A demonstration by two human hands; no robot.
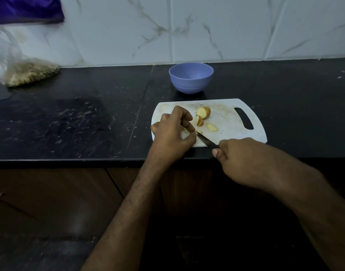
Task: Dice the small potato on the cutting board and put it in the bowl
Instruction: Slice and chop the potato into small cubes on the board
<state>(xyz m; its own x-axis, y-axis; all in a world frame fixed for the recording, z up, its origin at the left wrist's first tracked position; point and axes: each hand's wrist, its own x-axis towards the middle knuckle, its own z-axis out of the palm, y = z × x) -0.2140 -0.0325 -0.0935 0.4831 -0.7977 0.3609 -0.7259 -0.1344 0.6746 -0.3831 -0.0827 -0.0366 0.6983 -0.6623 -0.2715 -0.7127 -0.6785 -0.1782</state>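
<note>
Head view, read from left to right. Left hand [173,132] rests on the near-left part of the cutting board [226,116]; its grip is narrow, fingertips pinching a small potato piece [199,132] against the board. That piece is largely hidden by the fingers, so its shape cannot be judged. The knife [206,141] lies on a diagonal, tip at the pinched piece and handle running down to the right into the right hand [238,159], whose grip is wrapped round the handle at the near edge of the board. The cut therefore turns on one relation: the blade meets the piece immediately right of the left fingertips, almost touching them.

Further right and away from the person, the remaining potato lies loose: a wedge [200,120], a flat slice [212,127] and the largest chunk [203,112], all near the left hand and apart from both grips. Bowl [191,78] stands on the worktop [79,118] just beyond the board's far edge; no potato is visible in it. Dicing is judged to be partly done.
</note>
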